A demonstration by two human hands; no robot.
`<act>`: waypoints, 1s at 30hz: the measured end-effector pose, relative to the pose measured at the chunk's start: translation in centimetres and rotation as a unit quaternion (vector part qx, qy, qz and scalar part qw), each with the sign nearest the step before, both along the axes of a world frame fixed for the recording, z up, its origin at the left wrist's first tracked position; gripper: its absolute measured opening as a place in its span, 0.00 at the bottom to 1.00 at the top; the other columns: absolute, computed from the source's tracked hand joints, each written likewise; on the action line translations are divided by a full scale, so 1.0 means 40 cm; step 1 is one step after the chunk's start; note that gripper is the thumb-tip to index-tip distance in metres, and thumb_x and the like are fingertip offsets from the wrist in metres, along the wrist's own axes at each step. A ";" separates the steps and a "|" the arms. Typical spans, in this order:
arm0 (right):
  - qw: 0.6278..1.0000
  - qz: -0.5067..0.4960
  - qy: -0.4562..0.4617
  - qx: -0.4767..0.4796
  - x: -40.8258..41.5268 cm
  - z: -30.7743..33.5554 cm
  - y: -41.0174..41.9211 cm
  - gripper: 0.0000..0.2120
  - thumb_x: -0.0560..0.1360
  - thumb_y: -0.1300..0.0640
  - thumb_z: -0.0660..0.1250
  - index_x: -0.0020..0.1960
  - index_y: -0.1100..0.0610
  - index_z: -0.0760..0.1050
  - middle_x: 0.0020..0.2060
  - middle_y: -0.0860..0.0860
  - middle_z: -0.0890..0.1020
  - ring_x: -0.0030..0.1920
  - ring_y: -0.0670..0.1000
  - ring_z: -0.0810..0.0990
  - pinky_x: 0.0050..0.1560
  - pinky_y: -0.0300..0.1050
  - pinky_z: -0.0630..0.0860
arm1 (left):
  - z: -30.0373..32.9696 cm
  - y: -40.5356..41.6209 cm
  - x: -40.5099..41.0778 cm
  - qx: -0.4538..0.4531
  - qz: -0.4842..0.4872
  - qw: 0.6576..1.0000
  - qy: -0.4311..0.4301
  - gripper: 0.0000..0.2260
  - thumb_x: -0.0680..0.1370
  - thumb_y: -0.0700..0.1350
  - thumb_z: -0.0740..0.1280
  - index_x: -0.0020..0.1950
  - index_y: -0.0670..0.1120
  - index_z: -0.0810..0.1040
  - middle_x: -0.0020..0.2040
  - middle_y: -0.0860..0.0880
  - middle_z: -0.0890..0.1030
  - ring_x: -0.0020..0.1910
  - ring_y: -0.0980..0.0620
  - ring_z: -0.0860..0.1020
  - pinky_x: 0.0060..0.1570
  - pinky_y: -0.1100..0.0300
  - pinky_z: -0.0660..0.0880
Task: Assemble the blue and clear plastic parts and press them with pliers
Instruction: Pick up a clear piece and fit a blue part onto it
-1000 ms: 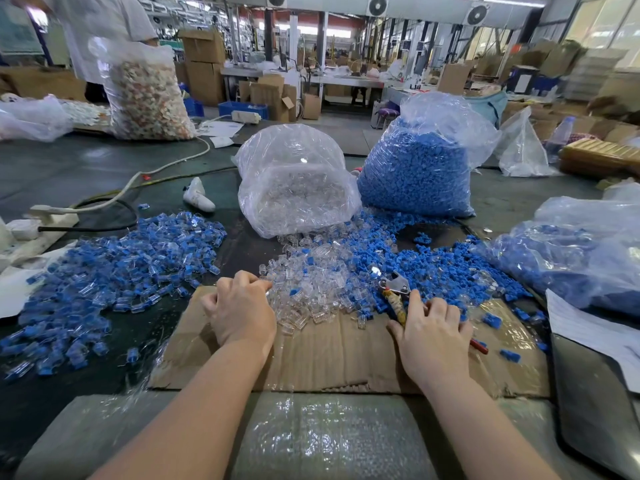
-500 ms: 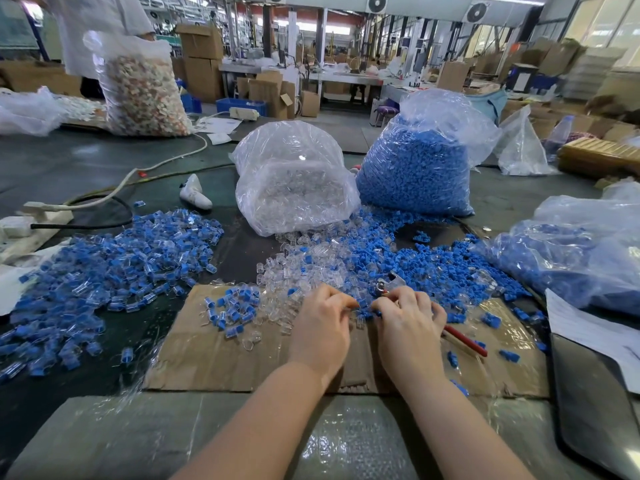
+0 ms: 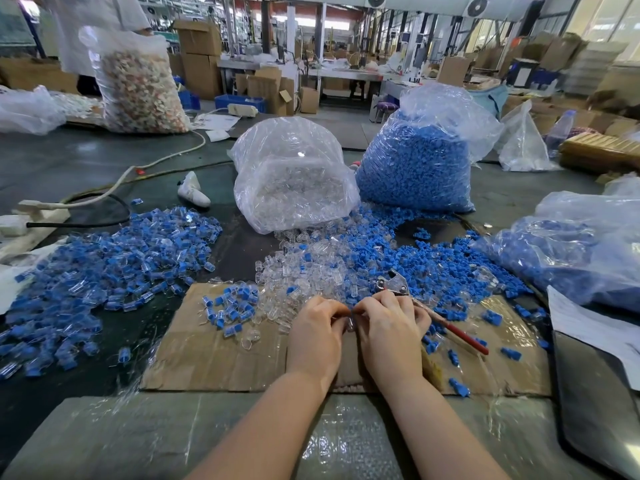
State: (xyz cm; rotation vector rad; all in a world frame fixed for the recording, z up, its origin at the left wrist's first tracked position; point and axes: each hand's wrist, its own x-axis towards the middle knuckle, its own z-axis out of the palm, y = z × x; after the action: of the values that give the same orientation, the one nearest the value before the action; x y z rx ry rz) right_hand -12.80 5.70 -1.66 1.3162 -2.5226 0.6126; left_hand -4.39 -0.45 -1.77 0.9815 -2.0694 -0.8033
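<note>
Both hands are now brought together over the cardboard sheet (image 3: 214,355); left hand (image 3: 317,336) and right hand (image 3: 389,329) are curled, a small clear part (image 3: 350,322) pinched between them. Pliers (image 3: 394,284) are held under the right hand, just beyond the cardboard's far edge.

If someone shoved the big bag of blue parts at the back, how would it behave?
The bag of blue parts would probably slump rather than slide: its thin film is crumpled and loose. Packed nearly full, it likely feels heavy. Parts might spill, since blue pieces already lie scattered at its base.
</note>
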 end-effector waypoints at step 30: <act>0.991 0.036 -0.071 -0.106 0.010 -0.004 0.018 0.06 0.77 0.53 0.64 0.43 0.54 0.75 0.36 0.47 0.78 0.43 0.51 0.74 0.50 0.43 0.55 | 0.001 0.001 0.025 0.118 0.003 0.986 0.120 0.13 0.74 0.39 0.70 0.38 0.58 0.75 0.36 0.59 0.78 0.37 0.70 0.76 0.38 0.78 0.69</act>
State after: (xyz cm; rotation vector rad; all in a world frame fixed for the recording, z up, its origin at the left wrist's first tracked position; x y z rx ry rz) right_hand -12.38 6.44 -1.84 1.3337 -2.4420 0.9938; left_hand -3.39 -0.41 -1.74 0.9619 -1.7926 -1.1251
